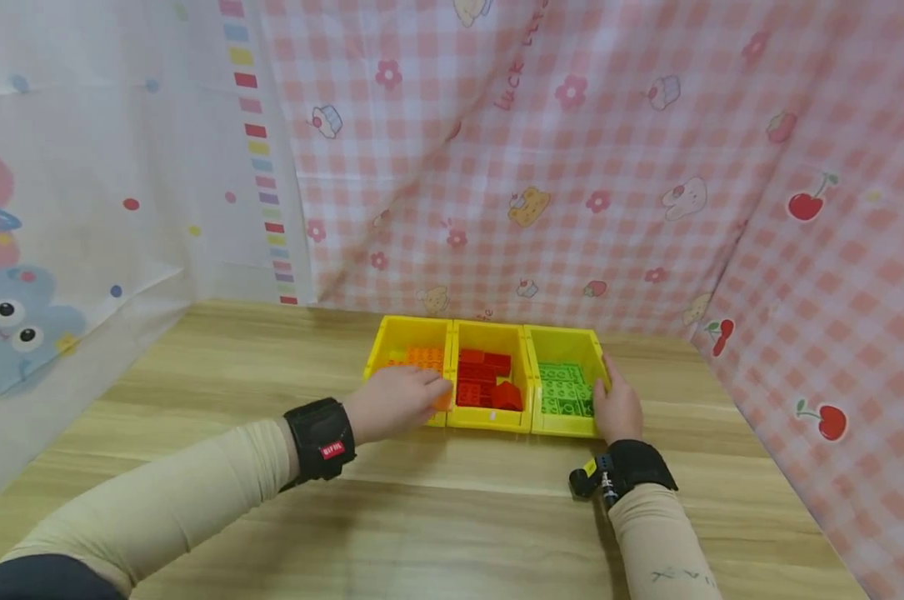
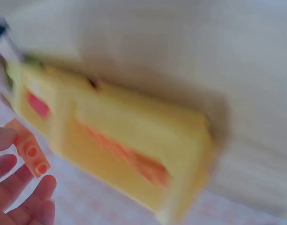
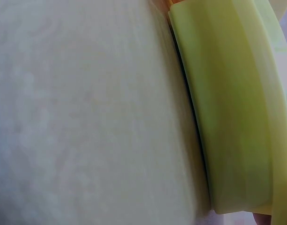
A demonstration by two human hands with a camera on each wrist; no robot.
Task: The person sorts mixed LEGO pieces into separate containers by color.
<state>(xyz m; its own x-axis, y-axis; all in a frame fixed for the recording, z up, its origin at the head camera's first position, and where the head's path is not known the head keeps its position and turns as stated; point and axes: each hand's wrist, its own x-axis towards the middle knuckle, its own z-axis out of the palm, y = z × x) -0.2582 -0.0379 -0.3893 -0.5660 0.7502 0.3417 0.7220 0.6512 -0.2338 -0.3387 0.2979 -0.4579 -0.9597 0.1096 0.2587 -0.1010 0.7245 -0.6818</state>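
Observation:
My left hand (image 1: pixel 395 402) pinches an orange toy building brick (image 2: pixel 28 147) between thumb and fingers, over the near side of the left yellow bin (image 1: pixel 377 352). Loose orange bricks (image 1: pixel 425 358) lie in that bin. At the right end, my right hand (image 1: pixel 619 410) grips the side wall of the right yellow bin (image 1: pixel 566 426), which holds green bricks (image 1: pixel 561 390). Between them, the middle yellow bin (image 1: pixel 489 419) contains red bricks (image 1: pixel 477 379). The right wrist view shows mostly a bin's outer wall (image 3: pixel 223 108) and a sliver of a finger.
The three bins stand side by side, touching, on a wood-grain table (image 1: pixel 452 508). A pink checked cloth (image 1: pixel 526 150) hangs behind and on the right; a white printed cloth (image 1: pixel 84 192) hangs at left. The left wrist view is blurred.

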